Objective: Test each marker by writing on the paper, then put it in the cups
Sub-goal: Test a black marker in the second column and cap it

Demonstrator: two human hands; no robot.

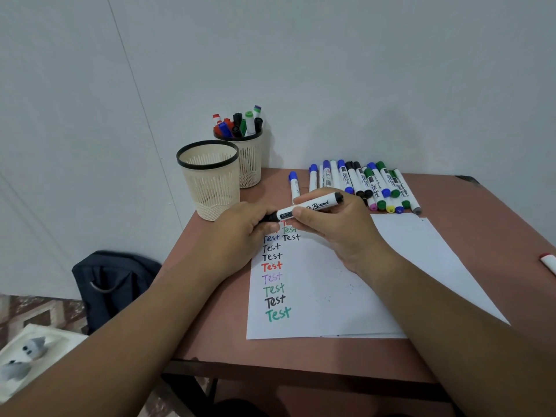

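A black whiteboard marker (316, 206) is held level above the top of the white paper (421, 266). My right hand (337, 227) grips its white barrel. My left hand (243, 227) is closed around its black cap end. The paper carries a column of the word "Test" in several colours. Two cream mesh cups stand at the table's back left: the near cup (210, 182) holds nothing, and the far cup (249, 158) holds several markers. A row of loose markers (367, 185) lies behind the paper.
The brown table (216, 326) stands against a white wall. A red-capped marker (549, 261) lies at the right edge. On the floor to the left sit a dark bag (114, 281) and a white tray (39, 353) with grey items.
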